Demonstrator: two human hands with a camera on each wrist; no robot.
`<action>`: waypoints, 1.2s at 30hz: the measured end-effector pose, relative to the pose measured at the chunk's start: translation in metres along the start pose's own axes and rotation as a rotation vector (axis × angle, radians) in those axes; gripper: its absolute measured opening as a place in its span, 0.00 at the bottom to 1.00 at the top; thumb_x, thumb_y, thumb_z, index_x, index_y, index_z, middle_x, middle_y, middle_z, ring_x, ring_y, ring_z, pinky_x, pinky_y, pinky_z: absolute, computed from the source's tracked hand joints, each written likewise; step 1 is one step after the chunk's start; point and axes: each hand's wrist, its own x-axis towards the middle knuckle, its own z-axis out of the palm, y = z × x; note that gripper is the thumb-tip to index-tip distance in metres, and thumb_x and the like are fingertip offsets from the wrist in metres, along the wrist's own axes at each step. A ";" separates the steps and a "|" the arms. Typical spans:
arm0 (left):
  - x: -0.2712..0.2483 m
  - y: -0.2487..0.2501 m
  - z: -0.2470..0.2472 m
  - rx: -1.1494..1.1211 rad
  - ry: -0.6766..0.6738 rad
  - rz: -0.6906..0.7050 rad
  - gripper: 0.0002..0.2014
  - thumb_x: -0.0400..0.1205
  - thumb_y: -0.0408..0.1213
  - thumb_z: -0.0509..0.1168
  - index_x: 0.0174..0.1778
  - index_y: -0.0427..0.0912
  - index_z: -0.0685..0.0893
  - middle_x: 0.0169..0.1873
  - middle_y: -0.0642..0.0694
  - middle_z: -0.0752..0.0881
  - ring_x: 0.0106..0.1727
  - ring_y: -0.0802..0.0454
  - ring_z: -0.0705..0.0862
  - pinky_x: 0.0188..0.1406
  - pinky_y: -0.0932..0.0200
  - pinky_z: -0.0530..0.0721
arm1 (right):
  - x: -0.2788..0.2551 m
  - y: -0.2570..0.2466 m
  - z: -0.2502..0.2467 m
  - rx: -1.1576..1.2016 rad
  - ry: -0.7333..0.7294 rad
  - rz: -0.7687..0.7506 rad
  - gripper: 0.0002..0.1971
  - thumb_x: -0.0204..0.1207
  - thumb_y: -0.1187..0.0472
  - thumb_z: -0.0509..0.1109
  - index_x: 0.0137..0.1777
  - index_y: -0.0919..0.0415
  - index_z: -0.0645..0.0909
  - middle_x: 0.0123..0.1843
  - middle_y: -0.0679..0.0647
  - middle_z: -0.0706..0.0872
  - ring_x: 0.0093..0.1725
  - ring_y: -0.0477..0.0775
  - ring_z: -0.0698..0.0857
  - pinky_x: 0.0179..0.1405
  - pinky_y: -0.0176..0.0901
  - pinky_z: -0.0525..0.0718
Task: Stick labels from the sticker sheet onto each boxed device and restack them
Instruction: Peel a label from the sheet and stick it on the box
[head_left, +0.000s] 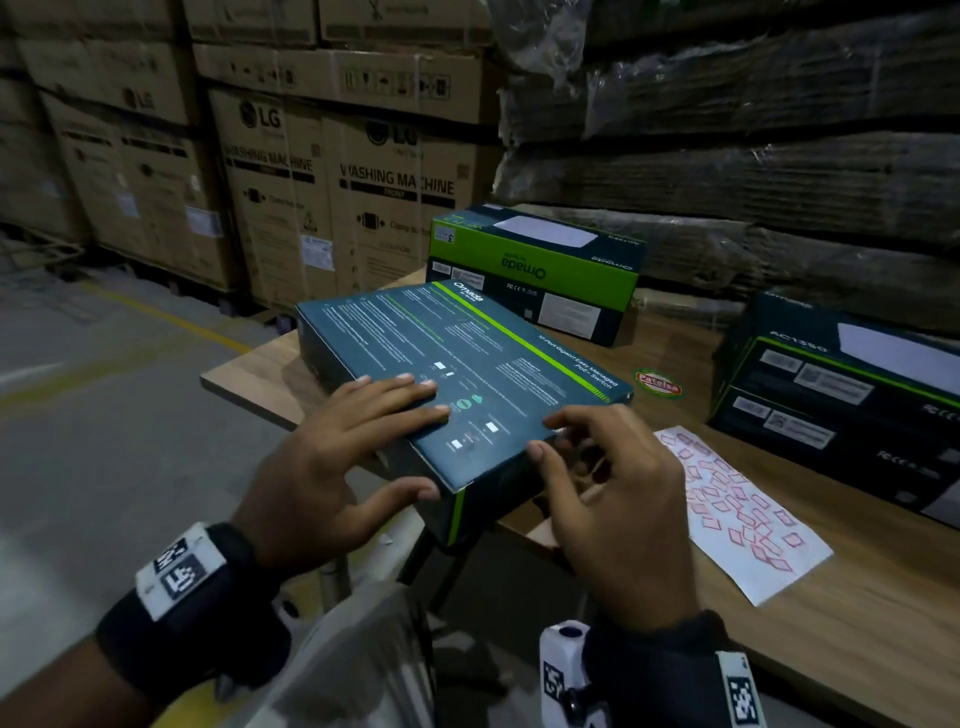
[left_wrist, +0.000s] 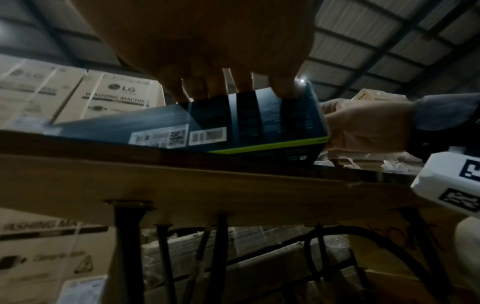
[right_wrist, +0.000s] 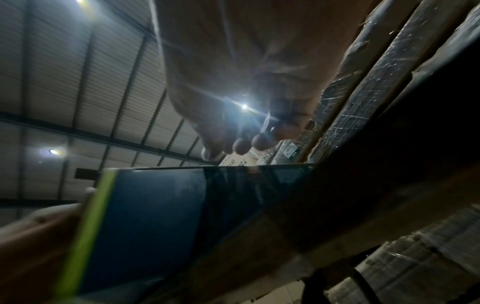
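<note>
Left hand (head_left: 332, 457) lies flat-fingered on the switch box (head_left: 467, 353); right hand (head_left: 613, 483) curls at its four o'clock edge, whether pinching anything I cannot tell. Overhanging the table (head_left: 857, 623) corner, the box might tip.

Table (head_left: 857, 613): wooden top on dark metal legs, the legs seen from below in the left wrist view.
Cartons (head_left: 291, 197): brown, printed LG and WASHING MACHINE, stacked high behind the table's left end.
Wrapped bundles (head_left: 753, 130): flat cardboard under clear film, piled behind the table on the right.
Oval logo (head_left: 658, 383): red and green, flat on the tabletop.
Floor (head_left: 104, 389): grey, crossed by a yellow line (head_left: 171, 317).
Roof (right_wrist: 78, 92): corrugated sheets on dark beams, with a lit lamp (right_wrist: 244, 106).
</note>
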 end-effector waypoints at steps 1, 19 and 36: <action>0.002 0.002 0.005 0.000 0.025 -0.015 0.30 0.84 0.58 0.74 0.80 0.46 0.85 0.84 0.50 0.81 0.88 0.51 0.75 0.87 0.33 0.71 | 0.000 -0.005 0.001 0.023 -0.019 -0.012 0.07 0.78 0.55 0.82 0.54 0.49 0.89 0.46 0.43 0.85 0.45 0.44 0.86 0.48 0.40 0.83; 0.016 -0.063 -0.022 0.293 -0.057 -0.138 0.38 0.82 0.66 0.66 0.87 0.51 0.78 0.86 0.50 0.78 0.89 0.47 0.74 0.92 0.29 0.59 | 0.001 0.016 0.001 -0.001 -0.054 -0.011 0.12 0.75 0.67 0.84 0.57 0.58 0.94 0.58 0.50 0.85 0.60 0.43 0.86 0.64 0.25 0.75; -0.014 -0.031 -0.028 0.273 0.129 -0.115 0.31 0.82 0.58 0.74 0.77 0.43 0.88 0.77 0.47 0.86 0.81 0.43 0.83 0.83 0.39 0.79 | -0.011 0.016 0.031 -0.262 -0.014 0.183 0.35 0.76 0.56 0.83 0.82 0.60 0.78 0.61 0.55 0.77 0.62 0.59 0.80 0.64 0.53 0.82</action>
